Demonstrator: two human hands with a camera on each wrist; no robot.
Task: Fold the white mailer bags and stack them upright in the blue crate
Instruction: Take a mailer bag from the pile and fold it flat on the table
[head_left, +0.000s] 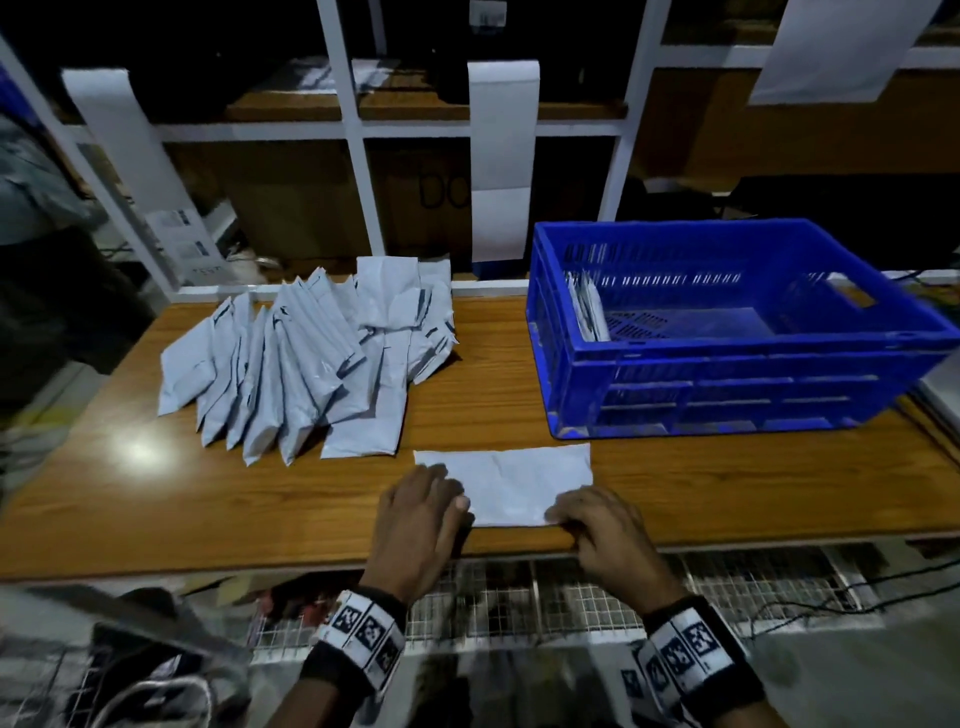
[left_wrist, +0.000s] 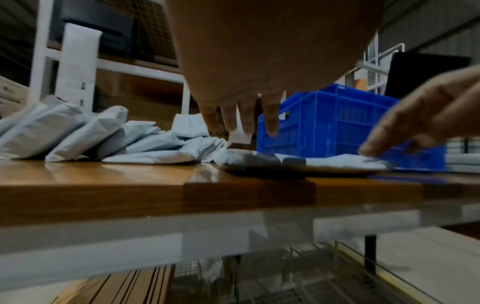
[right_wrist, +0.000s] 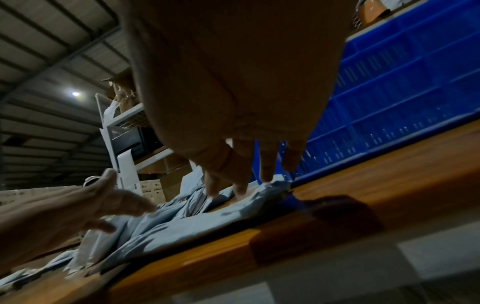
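One white mailer bag (head_left: 511, 483) lies flat near the front edge of the wooden table (head_left: 727, 493). My left hand (head_left: 431, 499) rests on its left end with straight fingers. My right hand (head_left: 576, 514) touches the bag's near right corner with its fingertips (right_wrist: 241, 187) stretched down. In the left wrist view the bag (left_wrist: 324, 160) lies under my left fingers (left_wrist: 270, 123). A pile of loose mailer bags (head_left: 311, 358) lies at the back left. The blue crate (head_left: 727, 395) stands at the back right, with a few folded bags (head_left: 587, 306) upright against its left wall.
White rack posts (head_left: 358, 156) rise behind the table, and long white bags (head_left: 501, 156) hang from the shelf. A person (head_left: 31, 234) stands at the far left. A wire mesh shelf (head_left: 519, 597) lies under the table's front edge. Cables (head_left: 831, 597) run at the right.
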